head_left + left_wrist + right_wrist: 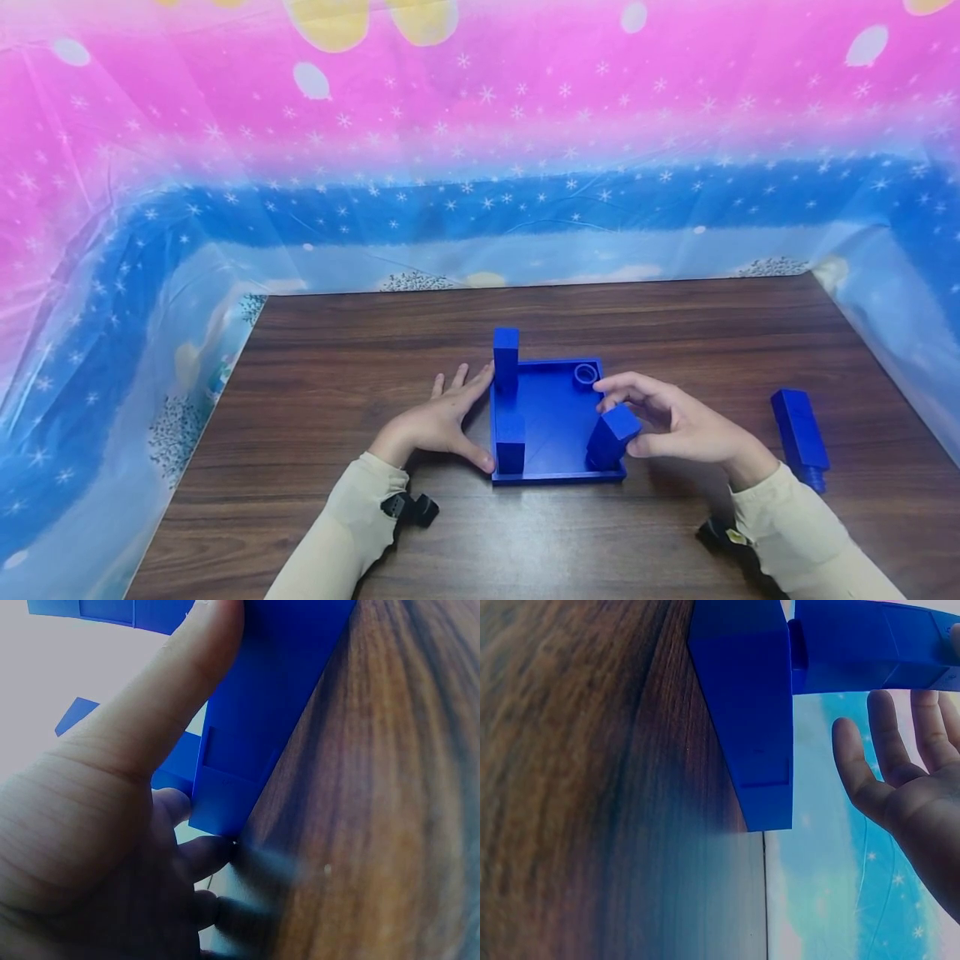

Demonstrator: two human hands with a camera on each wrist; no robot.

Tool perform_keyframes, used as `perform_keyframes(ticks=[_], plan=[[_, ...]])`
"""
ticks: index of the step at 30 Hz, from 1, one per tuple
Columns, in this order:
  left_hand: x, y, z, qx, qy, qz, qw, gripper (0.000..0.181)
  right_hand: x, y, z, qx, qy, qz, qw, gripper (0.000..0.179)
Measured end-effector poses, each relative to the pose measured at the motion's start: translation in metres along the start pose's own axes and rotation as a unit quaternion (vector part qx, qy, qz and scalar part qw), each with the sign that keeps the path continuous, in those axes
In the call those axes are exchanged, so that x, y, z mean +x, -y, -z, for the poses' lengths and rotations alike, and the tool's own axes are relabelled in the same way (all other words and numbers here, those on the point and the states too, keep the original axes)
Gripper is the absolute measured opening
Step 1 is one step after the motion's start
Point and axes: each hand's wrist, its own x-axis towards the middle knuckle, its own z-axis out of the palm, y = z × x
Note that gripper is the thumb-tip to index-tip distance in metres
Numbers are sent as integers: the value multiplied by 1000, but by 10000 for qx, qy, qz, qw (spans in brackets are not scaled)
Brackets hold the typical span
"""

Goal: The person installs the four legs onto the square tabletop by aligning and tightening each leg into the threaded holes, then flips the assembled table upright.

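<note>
The near-right leg [613,435] stands at that corner of the tray [558,417], its sides out of line with the tray's, so it probably needs more turning on its thread. The left hand [438,421] is spread against the tray's left side, fingers extended; firm pressure there should stop the tray spinning on the counter [360,325]. The right hand [693,427] has thumb and bent fingers about that leg, though whether they grip it I can't tell. Best to hold the leg square to the tray, turn in short bites, back off if it binds, and finish with faces parallel to the rim, like the far-left leg [506,360] and near-left leg [512,447]. The ring socket [586,377] at the tray's far-right corner has no leg; the loose leg [801,433], lying right of the tray, would likely suit it.
</note>
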Motion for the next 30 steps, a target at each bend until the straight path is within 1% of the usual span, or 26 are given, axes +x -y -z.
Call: perform_keyframes(ticks=[8,12,17,22,30], plan=[[0,-1,0,7,-7,6,10000,147,-1,-2,1,-52,-34,-11,10000,71],[0,-1,0,3,-8,16,10000,147,-1,-2,1,-217,-88,-9,9997,71],[0,-1,0,7,-7,22,10000,147,-1,2,0,-341,-167,-198,9991,72],[0,0,-1,-6,1,7,10000,146,-1,4,-2,-302,-210,-346,9987,73],[0,0,0,2,-10,7,10000,147,-1,4,-1,-271,-162,-347,9989,72]])
